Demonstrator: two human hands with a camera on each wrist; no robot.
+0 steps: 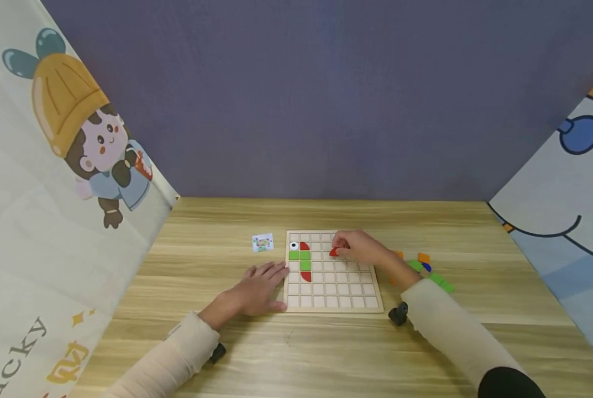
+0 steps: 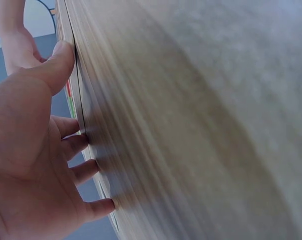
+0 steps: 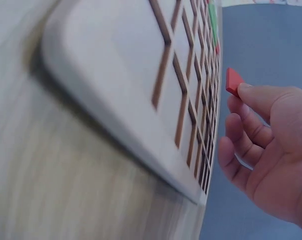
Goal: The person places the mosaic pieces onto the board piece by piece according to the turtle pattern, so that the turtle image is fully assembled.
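A wooden grid board (image 1: pixel 346 301) lies on the table. In its left columns sit a white eye tile (image 1: pixel 294 245), two red quarter-round tiles, one upper (image 1: pixel 304 246) and one lower (image 1: pixel 306 276), and several green square tiles (image 1: pixel 305 265). My right hand (image 1: pixel 361 246) pinches another red quarter-round tile (image 3: pixel 233 81) between thumb and fingers, above the board's upper middle. My left hand (image 1: pixel 261 288) rests on the table against the board's left edge, fingers spread and fairly straight; the left wrist view shows its fingertips (image 2: pixel 105 205) touching down.
A small picture card (image 1: pixel 263 242) lies left of the board. Several loose tiles, green (image 1: pixel 441 282), orange (image 1: pixel 424 257) and blue (image 1: pixel 426 267), lie right of it, partly behind my right forearm. A dark wall (image 1: pixel 326 110) stands at the table's far edge.
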